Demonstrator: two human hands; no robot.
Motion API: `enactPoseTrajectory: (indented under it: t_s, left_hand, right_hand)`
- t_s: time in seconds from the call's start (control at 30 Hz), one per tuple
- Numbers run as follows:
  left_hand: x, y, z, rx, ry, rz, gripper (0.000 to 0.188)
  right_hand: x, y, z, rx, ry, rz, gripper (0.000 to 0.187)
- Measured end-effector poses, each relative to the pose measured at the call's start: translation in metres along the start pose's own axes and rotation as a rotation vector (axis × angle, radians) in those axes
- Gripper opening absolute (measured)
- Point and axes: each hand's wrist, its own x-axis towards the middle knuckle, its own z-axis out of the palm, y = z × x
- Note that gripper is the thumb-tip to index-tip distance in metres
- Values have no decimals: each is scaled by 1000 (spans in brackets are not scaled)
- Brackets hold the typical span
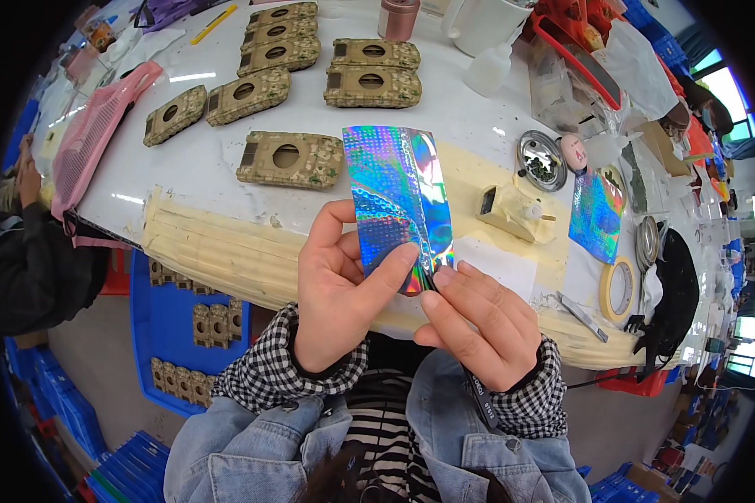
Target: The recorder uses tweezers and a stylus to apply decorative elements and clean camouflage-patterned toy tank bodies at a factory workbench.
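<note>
Above the near edge of the table I hold up a shiny blue holographic foil sheet (pixel 386 176). My left hand (pixel 335 289) grips its lower left part, with the thumb pressed on the front. At the lower right corner my right hand (pixel 486 323) has thumb and fingers closed, pinching the edge of the foil. A crease runs up through the sheet. Just beyond it lies a camouflage-painted model tank hull (pixel 289 159) with a round hole in its top. To the right sits a small cream-coloured turret-like piece (pixel 518 211).
Several more tank hulls (pixel 373 86) stand farther back. On the right are a second holographic sheet (pixel 596 218), a round metal tin (pixel 543 161) of dark bits, a tape roll (pixel 618 287) and a slim metal tool (pixel 582 317). A pink basket (pixel 105 138) stands left; below, a blue tray (pixel 164 323) holds hulls.
</note>
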Motion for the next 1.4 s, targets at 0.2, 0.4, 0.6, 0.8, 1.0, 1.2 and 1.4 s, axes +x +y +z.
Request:
enactPoseTrajectory:
  t_s: [0.2,0.4,0.6,0.8,1.0,1.2,1.4]
  left_hand:
    - [0,0,0,-4,1,-4,36]
    - [-1,0,0,5,9,-22,37]
    - [0,-1,1,-3,16,0,37]
    - [-1,-3,-1,-13,13,-16,38]
    - [-1,-3,1,-5,15,7,37]
    - [-1,-2,1,32,13,7,37]
    - [-1,-1,1,35,-5,14,37]
  right_hand:
    - [1,0,0,0,-2,-7,33]
    - [0,0,-2,12,-20,-1,34]
    - [-5,0,-8,22,-24,21,34]
    - [-18,-1,-18,-9,-76,89,34]
    - [-2,-3,-11,-1,-19,28,33]
    - [1,-1,-4,-21,-10,21,32]
    - [0,-1,-3,-23,-4,22,33]
